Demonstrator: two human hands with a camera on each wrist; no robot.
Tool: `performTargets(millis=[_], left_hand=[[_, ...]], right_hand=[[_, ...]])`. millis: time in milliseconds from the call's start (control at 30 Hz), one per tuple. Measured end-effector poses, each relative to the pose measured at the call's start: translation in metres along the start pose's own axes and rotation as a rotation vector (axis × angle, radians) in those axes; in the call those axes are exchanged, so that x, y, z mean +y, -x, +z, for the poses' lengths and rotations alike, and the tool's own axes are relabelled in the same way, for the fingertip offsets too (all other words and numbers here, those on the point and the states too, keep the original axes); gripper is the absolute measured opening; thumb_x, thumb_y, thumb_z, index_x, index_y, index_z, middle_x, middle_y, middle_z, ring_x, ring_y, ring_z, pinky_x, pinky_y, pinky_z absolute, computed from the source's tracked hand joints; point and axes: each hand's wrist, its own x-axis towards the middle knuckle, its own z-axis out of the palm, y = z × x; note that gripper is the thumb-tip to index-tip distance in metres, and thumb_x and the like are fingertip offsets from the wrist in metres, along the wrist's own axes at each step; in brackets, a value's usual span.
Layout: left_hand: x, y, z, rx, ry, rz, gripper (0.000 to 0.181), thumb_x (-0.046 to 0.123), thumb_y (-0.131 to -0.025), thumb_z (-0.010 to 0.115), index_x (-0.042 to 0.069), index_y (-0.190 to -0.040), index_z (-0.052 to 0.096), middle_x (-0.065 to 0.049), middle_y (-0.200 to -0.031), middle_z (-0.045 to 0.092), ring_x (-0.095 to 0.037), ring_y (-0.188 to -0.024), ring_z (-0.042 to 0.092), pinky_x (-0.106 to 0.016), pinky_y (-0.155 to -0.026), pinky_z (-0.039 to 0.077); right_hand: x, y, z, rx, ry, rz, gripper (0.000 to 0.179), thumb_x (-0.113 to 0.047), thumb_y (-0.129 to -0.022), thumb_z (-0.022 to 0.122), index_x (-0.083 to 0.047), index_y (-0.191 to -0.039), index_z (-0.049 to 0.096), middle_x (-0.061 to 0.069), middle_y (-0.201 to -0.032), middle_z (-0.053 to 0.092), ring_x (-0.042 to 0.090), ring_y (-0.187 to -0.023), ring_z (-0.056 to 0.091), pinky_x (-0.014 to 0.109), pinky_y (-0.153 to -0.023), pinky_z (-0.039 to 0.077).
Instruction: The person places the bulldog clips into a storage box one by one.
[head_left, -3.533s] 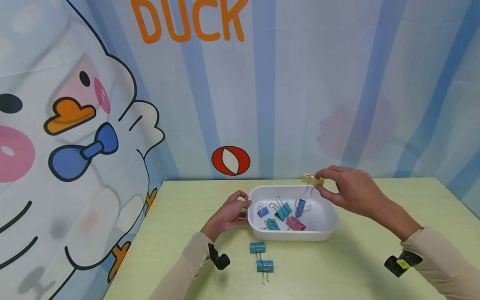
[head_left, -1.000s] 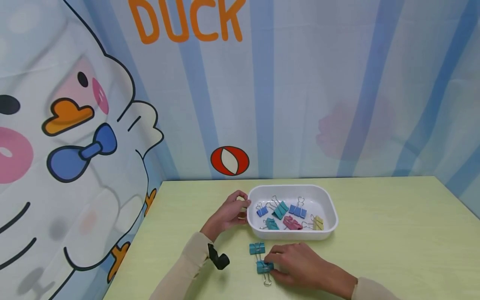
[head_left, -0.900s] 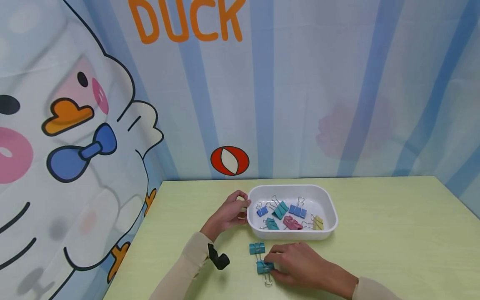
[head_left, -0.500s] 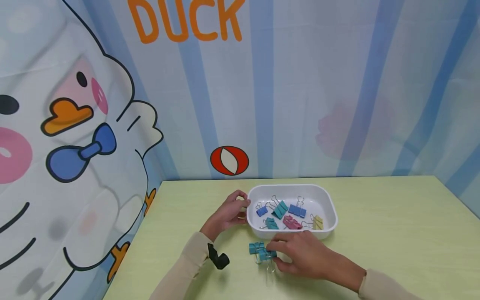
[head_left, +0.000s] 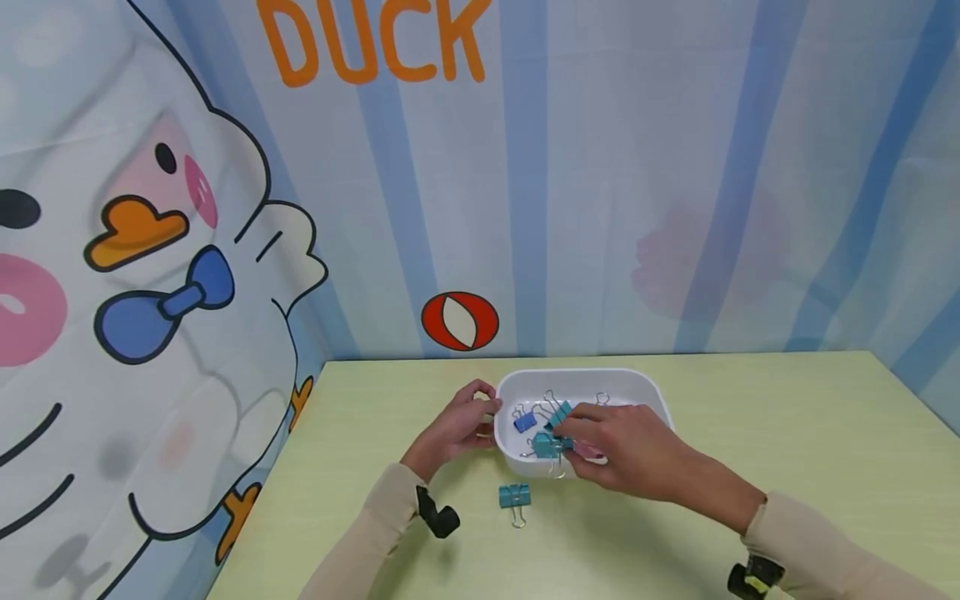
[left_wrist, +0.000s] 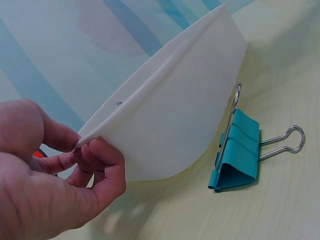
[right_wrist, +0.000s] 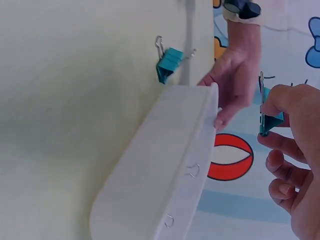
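My left hand (head_left: 454,425) pinches the left end of a white plastic tub (left_wrist: 175,110) between thumb and fingers at its rim. A teal binder clip (head_left: 550,445) is pinched between the thumb and index finger of my right hand (head_left: 633,450), over the tub's near side. In the right wrist view this held binder clip (right_wrist: 271,112) shows above the rim. Another teal binder clip (left_wrist: 237,150) lies on the table in front of the tub. Inside the tub, a small blue binder clip (head_left: 524,421) and a teal one show, while my right hand hides most of the others.
The pale yellow table (head_left: 375,408) runs back to a printed cloth backdrop (head_left: 585,208) with a duck and blue stripes. A black camera (head_left: 437,515) is strapped to my left wrist, another (head_left: 753,577) to my right.
My right hand put a yellow binder clip into the tub, then took the nearer teal binder clip from the table and raised it over the tub. The left hand has stayed at the rim.
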Motion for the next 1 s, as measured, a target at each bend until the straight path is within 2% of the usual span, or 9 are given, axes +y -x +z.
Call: performTargets(millis=[233, 467, 733, 833, 1000], left_hand=[[0.001, 0.000, 0.000, 0.011, -0.003, 0.002, 0.021, 0.013, -0.106, 0.057, 0.010, -0.125, 0.051, -0.018, -0.122, 0.054, -0.029, -0.089, 0.059, -0.028, -0.067, 0.055], [0.001, 0.000, 0.000, 0.009, 0.000, 0.003, 0.019, 0.013, -0.106, 0.056, 0.011, -0.124, 0.051, -0.018, -0.123, 0.054, -0.028, -0.089, 0.060, -0.029, -0.068, 0.056], [0.001, 0.000, 0.000, 0.003, -0.004, 0.016, 0.018, 0.013, -0.106, 0.056, 0.011, -0.123, 0.051, -0.018, -0.122, 0.054, -0.028, -0.087, 0.059, -0.028, -0.066, 0.055], [0.000, -0.001, 0.000, 0.002, -0.005, 0.018, 0.018, 0.013, -0.106, 0.056, 0.011, -0.123, 0.051, -0.017, -0.122, 0.054, -0.027, -0.086, 0.059, -0.028, -0.066, 0.054], [-0.001, -0.002, -0.001, 0.000, -0.004, 0.016, 0.018, 0.013, -0.106, 0.056, 0.010, -0.123, 0.051, -0.017, -0.122, 0.055, -0.028, -0.086, 0.059, -0.029, -0.066, 0.055]], right_hand=[[0.012, -0.005, -0.022, 0.031, 0.021, 0.059, 0.032, -0.033, -0.087, 0.083, -0.018, -0.114, 0.076, -0.001, -0.111, 0.074, 0.016, -0.090, 0.073, 0.033, -0.070, 0.059], [0.023, -0.009, -0.037, 0.093, 0.048, 0.104, 0.031, -0.025, -0.087, 0.082, -0.015, -0.115, 0.076, 0.002, -0.111, 0.074, 0.015, -0.077, 0.073, 0.028, -0.061, 0.055], [0.040, -0.010, -0.050, 0.101, 0.057, 0.178, 0.029, -0.023, -0.089, 0.081, -0.015, -0.116, 0.076, 0.004, -0.112, 0.074, 0.020, -0.080, 0.073, 0.025, -0.058, 0.053], [0.048, -0.008, -0.051, 0.129, 0.065, 0.179, 0.030, -0.023, -0.089, 0.081, -0.014, -0.117, 0.075, 0.004, -0.110, 0.074, 0.020, -0.079, 0.073, 0.029, -0.059, 0.055], [0.055, -0.003, -0.053, 0.166, 0.065, 0.212, 0.057, -0.039, -0.085, 0.086, -0.015, -0.134, 0.069, 0.009, -0.122, 0.071, 0.021, -0.079, 0.072, 0.039, -0.063, 0.058]])
